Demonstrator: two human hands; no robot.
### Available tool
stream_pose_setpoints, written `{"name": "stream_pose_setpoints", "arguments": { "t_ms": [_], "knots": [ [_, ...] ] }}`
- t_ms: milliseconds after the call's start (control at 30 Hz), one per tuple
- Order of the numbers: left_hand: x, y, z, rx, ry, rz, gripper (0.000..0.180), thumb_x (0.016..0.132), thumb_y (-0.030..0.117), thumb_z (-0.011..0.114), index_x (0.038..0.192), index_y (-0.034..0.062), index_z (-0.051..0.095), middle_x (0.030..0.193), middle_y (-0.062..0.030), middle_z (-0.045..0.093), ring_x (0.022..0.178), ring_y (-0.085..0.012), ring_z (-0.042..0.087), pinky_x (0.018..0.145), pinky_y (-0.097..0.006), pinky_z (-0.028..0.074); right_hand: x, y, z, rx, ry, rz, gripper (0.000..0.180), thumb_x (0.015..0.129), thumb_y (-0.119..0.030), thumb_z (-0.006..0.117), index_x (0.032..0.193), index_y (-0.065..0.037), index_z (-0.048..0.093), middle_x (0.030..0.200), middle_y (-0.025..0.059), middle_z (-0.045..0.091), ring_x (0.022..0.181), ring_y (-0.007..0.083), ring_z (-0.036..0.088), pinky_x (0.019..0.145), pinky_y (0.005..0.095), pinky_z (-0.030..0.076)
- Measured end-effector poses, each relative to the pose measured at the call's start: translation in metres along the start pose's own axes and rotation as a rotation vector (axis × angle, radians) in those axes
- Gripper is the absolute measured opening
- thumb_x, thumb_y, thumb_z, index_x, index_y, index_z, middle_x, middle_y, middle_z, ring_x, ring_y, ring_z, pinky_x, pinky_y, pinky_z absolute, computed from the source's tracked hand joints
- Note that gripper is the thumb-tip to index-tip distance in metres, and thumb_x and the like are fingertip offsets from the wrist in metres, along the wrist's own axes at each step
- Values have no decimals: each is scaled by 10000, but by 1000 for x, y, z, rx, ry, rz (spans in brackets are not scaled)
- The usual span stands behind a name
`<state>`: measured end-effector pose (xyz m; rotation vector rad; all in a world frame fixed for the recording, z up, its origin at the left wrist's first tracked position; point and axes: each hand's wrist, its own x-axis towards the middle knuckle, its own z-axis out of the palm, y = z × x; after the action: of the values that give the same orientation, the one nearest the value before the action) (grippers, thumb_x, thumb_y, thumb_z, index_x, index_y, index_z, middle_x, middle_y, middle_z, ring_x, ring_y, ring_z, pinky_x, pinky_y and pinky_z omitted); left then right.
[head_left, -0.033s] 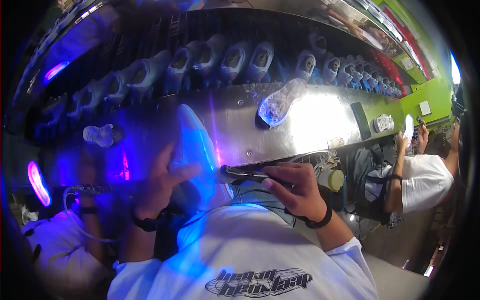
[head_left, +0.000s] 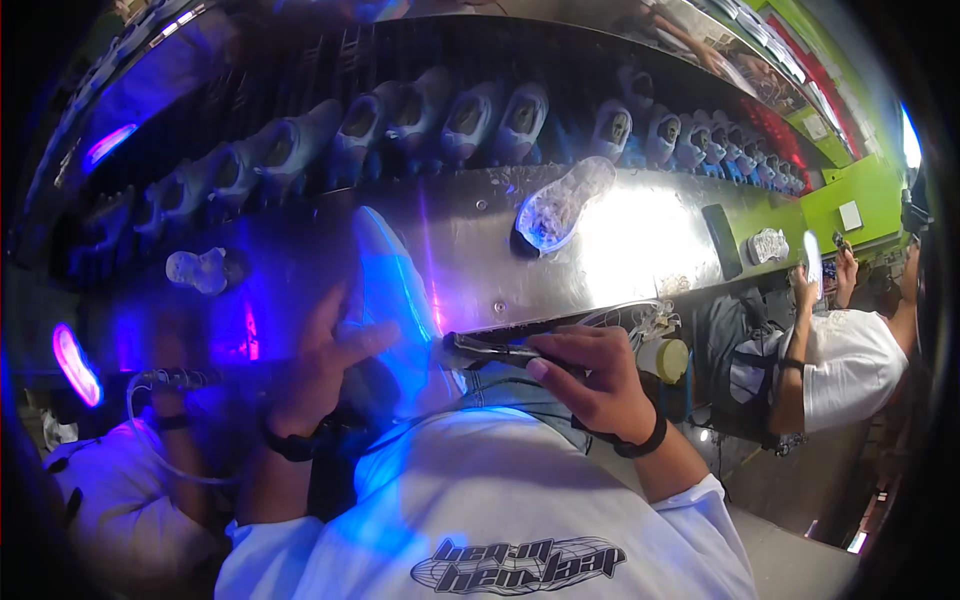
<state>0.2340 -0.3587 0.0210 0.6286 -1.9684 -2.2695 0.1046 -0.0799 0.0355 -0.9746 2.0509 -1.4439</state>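
My left hand (head_left: 325, 365) grips a pale shoe (head_left: 395, 290) by its side, thumb laid across it. The shoe's toe points away from me, and strong blue light washes over it. In my right hand (head_left: 592, 372) is a slim dark hand tool (head_left: 490, 352), pinched between thumb and fingers. Its tip reaches the right edge of the shoe near the heel end; whether it touches is unclear. The exact kind of tool does not show.
Beyond the metal bench (head_left: 460, 235) runs a row of pale shoes (head_left: 465, 120). A clear-wrapped shoe-shaped item (head_left: 560, 210), a dark bar (head_left: 722, 240) and crumpled white pieces (head_left: 198, 270) lie on it. Co-workers sit at left (head_left: 130, 500) and right (head_left: 850, 365).
My hands, the shoe and the tool have barely moved. The co-worker at right has shifted the pale item in their hand slightly.
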Motion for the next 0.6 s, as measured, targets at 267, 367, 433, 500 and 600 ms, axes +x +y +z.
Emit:
{"name": "stream_pose_setpoints", "arguments": {
  "t_ms": [267, 367, 433, 500, 600],
  "knots": [
    [10, 11, 2, -223, 86, -134, 471, 971, 149, 697, 1414, 47, 574, 1133, -28, 670, 971, -127, 669, 824, -303, 565, -4, -11, -19, 8, 6, 47, 208, 889, -92, 765, 1032, 59, 751, 747, 180, 681, 581, 267, 647, 546, 349, 478],
    [11, 22, 14, -278, 84, -170, 408, 991, 174, 682, 1374, 64, 591, 1075, -31, 679, 842, -143, 707, 666, -308, 598, 1, -12, -24, -64, 31, -21, 195, 870, -78, 771, 1019, 46, 755, 747, 169, 681, 573, 262, 641, 534, 355, 473],
    [13, 18, 13, -288, 121, -235, 361, 1000, 193, 676, 1333, 76, 605, 1037, -27, 679, 794, -145, 712, 606, -305, 596, 6, -14, -29, -141, 37, -67, 189, 856, -71, 775, 1011, 35, 758, 739, 157, 676, 568, 263, 638, 527, 361, 471],
    [14, 19, 15, -288, 138, -281, 322, 1006, 209, 671, 1298, 86, 615, 1005, -22, 679, 767, -143, 714, 577, -302, 595, 11, -21, -36, -235, 28, -85, 185, 844, -69, 777, 1004, 22, 761, 726, 145, 667, 565, 267, 636, 520, 370, 470],
    [16, 22, 19, -283, 128, -308, 293, 1009, 227, 669, 1267, 95, 621, 972, -13, 676, 757, -134, 712, 577, -297, 593, 17, -20, -42, -274, 42, -166, 182, 837, -69, 779, 1001, 8, 765, 705, 132, 648, 553, 269, 631, 510, 376, 468]
  ]
}}
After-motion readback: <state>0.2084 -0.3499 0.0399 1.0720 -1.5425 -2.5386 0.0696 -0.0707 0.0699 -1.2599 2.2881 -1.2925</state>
